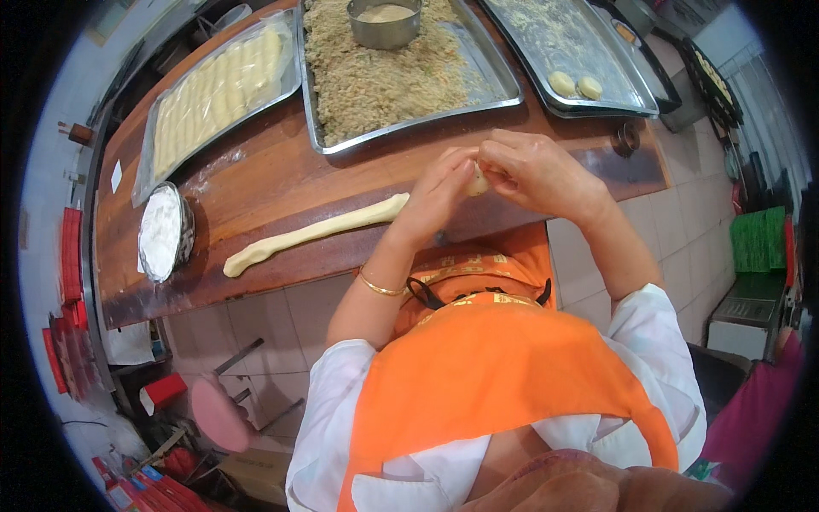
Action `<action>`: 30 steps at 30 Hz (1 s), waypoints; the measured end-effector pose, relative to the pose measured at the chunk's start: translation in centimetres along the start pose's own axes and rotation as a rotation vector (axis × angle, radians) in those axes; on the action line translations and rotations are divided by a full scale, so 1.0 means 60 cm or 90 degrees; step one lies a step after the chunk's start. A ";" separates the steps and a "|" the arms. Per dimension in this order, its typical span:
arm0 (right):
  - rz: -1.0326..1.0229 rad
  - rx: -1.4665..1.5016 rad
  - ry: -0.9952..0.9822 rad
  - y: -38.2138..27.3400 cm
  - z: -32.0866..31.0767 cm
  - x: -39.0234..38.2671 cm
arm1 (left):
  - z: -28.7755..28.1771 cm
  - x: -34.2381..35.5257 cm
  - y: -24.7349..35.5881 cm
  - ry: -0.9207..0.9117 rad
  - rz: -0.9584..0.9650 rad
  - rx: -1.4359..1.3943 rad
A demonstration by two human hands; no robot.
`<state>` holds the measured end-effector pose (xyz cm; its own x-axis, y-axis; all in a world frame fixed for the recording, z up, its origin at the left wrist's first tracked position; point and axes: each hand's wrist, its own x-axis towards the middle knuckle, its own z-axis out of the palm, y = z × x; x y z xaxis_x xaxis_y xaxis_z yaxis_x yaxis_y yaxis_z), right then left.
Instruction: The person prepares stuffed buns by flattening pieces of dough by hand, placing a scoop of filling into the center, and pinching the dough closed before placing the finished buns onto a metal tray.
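Across the upper half of the view, from 9 o'clock round to 2, stretches a brown wooden table (281, 183). Toward 5 o'clock is the person's bright orange cloth apron (503, 367), worn over a white top. At 12 o'clock a wide rectangular metal tray (482, 55) holds a heap of crumbly beige filling (375, 98). At 1 o'clock sits a flour-dusted rectangular metal tray (589, 60); at 10 o'clock, a plastic-lined metal tray (290, 77) carries a row of long pale dough rolls (222, 85).

Between 9 and 10 o'clock, a long, uneven rope of pale yellow dough (316, 232) lies on the wood, its right end reaching the left wrist; whether they touch, one cannot tell. The right hand (542, 175) is at 2 o'clock, the left hand (439, 188) between 12 and 1, their fingertips meeting. Nearer 9 o'clock stands a round metal bowl (188, 229) of white flour; at 12, a round metal tin (384, 34) rests on the filling. Two smooth pale dough balls (561, 83) sit in the floured tray's near corner.

Between the hands is a small piece of pale dough (479, 183), mostly hidden: the left fingers press together around it, and the right thumb and forefinger pinch its edge.
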<state>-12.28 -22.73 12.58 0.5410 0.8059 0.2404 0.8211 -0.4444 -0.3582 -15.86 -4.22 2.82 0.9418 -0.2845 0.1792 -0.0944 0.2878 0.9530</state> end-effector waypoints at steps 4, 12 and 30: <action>0.002 0.038 -0.026 0.007 0.006 -0.012 | 0.005 -0.012 -0.023 -0.043 0.019 0.032; 0.079 0.188 0.006 0.073 0.120 -0.040 | -0.009 -0.012 -0.119 -0.006 0.095 0.549; 0.268 0.060 0.491 0.139 0.126 -0.128 | 0.024 0.120 -0.105 -0.117 0.089 0.792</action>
<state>-10.97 -29.67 0.90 0.7951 0.0787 0.6013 0.5259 -0.5831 -0.6191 -8.94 -9.41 -1.56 0.8502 -0.4727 0.2318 -0.5218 -0.6982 0.4902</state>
